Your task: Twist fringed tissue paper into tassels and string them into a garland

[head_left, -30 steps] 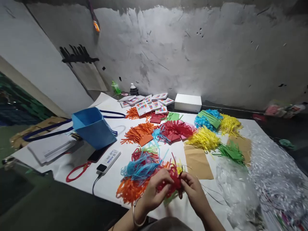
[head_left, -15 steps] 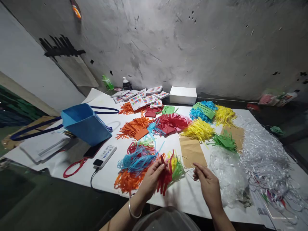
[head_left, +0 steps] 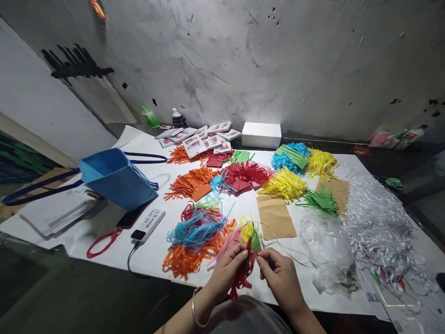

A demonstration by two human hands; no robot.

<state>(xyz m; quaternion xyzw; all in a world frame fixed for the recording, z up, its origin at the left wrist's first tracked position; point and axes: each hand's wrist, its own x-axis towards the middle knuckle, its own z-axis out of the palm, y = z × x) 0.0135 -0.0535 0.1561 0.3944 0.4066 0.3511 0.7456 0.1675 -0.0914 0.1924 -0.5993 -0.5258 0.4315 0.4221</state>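
My left hand is closed on a red fringed paper tassel, whose cut strips hang down in front of my body. Against the tassel's right side, my right hand pinches with thumb and forefinger; a thin string loops out beside these fingers, its end hidden in the pinch. Just beyond my hands lie yellow fringe, green fringe and pink strips, partly covered by the left hand. A heap of blue strips rests over orange fringe to the left.
Brown paper lies ahead. Clear plastic bags and a mass of white string spread on the right. A blue bag, a power bank and a phone are left. A white box stands behind.
My right hand has moved left and in, from apart to touching the red tassel. Both hands and the tassel are slightly lower and closer to my body; the view has shifted a little.
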